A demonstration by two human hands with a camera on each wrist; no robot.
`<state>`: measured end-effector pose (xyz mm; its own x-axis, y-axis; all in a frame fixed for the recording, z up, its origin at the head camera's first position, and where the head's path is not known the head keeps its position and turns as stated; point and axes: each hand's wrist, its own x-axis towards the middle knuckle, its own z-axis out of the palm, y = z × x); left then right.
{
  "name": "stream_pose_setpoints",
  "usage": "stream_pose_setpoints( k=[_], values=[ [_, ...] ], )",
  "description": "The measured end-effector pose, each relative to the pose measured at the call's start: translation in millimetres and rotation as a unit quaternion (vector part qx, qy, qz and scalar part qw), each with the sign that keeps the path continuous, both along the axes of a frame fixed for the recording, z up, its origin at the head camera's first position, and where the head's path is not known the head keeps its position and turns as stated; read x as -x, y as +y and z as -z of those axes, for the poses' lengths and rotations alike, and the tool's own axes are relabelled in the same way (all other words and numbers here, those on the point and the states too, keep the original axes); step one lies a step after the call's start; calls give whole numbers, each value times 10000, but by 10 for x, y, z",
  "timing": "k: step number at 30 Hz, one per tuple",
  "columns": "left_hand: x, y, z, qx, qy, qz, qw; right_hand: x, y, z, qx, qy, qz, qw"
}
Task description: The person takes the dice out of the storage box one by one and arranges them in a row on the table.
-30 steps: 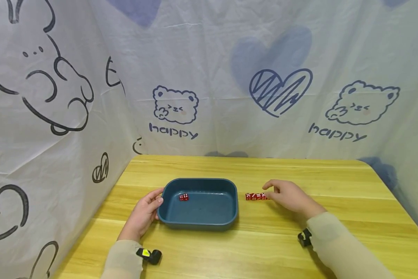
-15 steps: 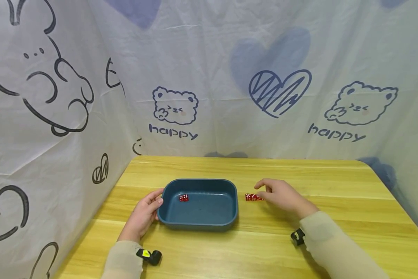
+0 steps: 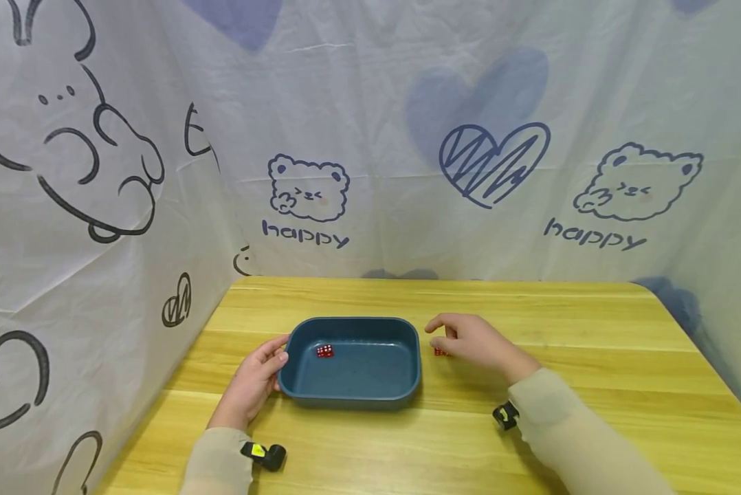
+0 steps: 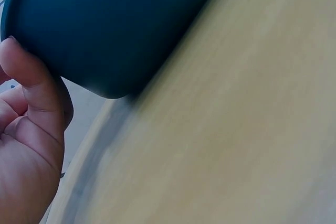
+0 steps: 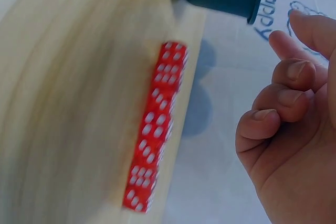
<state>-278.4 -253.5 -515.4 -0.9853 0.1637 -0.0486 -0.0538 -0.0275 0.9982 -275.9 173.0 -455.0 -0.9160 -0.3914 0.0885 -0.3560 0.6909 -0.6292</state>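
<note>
A dark blue-green rectangular tray [image 3: 349, 397] stands on the table with red dice [image 3: 325, 351] inside, near its left end. My left hand [image 3: 256, 377] holds the tray's left end, the thumb at the rim and the fingers along the side. To the right of the tray, my right hand [image 3: 474, 342] hovers over a row of red dice on the table. That hand mostly hides the row in the head view. In the right wrist view, the dice row [image 5: 155, 129] shows white pips, apart from the hand. Nothing lies between its thumb and forefinger.
The yellow wood-grain table [image 3: 370, 447] ends at the back against a white printed cloth [image 3: 370, 137]. More of this cloth hangs along the left side. Each wrist carries a small black camera, one on the left wrist [image 3: 265, 454].
My right hand has moved left above the dice row towards the tray, covering more of the dice in the head view. The left hand and the tray stay in place.
</note>
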Motion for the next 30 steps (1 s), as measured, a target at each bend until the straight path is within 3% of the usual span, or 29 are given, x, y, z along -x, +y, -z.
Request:
stream_pose_setpoints(
  k=[17, 30],
  values=[
    [4, -6, 2, 46, -60, -21, 10000, -8, -607, -219, 162, -40, -504, 9986],
    [10, -1, 21, 68, 11, 29, 10000, 18, -1003, -235, 145, -89, -714, 9973]
  ],
)
